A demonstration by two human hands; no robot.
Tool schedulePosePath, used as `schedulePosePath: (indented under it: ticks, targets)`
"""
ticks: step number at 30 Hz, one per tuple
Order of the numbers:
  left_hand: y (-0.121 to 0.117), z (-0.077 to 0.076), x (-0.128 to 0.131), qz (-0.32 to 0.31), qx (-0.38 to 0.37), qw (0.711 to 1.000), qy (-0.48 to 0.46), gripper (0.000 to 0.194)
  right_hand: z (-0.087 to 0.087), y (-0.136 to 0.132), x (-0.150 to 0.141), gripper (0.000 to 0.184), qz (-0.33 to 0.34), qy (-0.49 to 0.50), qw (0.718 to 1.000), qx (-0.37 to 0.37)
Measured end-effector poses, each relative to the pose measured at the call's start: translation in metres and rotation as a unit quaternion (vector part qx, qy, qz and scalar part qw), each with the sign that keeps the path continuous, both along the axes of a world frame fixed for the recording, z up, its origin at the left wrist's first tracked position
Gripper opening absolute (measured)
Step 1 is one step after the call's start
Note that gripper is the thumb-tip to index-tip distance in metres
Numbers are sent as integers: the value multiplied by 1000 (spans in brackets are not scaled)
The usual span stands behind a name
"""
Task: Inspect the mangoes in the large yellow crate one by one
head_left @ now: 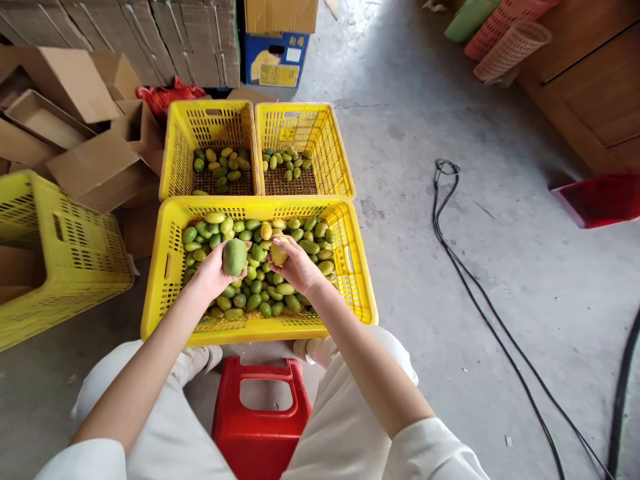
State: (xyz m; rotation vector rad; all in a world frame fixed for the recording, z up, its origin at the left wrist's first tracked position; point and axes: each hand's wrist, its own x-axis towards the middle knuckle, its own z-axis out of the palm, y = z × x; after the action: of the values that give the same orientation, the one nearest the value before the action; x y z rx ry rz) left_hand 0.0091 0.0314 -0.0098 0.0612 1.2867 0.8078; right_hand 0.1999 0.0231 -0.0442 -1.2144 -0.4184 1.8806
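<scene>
Over the near yellow crate (260,327), which is filled with green and yellowish mangoes (273,293), I hold both hands. Resting in the fingers of my left hand (213,275) is a large green mango (235,257). A yellow mango (279,254) is gripped in my right hand (300,268), partly covered by the thumb and fingers. Behind the near crate stand two more yellow crates. The back left crate (166,150) contains several green and yellow mangoes, and the back right crate (343,160) has several green ones.
A red stool (263,427) is between my legs. Cardboard boxes (95,167) lie heaped at left, near another yellow crate (85,253). A blue carton (277,60) stands at the back. Black cable (467,273) crosses the floor at right, beyond which is a red dustpan-like object (600,200).
</scene>
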Motion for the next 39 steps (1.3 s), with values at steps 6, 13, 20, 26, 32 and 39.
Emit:
schedulePosePath:
  ticks: [6,13,20,26,32,39]
  targets:
    - [-6,-1,6,-31,34,998,35,31,-8,-1,0,55,12,-9,1000,22]
    - [-6,-5,4,-2,33,999,-1,24,-5,2,1,39,19,-6,1000,17]
    - [-4,-12,0,-10,-3,1000,18,27,-1,-1,0,51,37,-5,999,27]
    - [-6,-14,3,-22,6,999,30,38,-6,-1,0,53,17,-59,997,52]
    - [-7,-5,6,-20,44,998,38,17,-1,1,-1,52,37,-34,997,56]
    - [-8,-9,6,6,54,996,74,18,-2,2,-3,39,13,-14,1000,24]
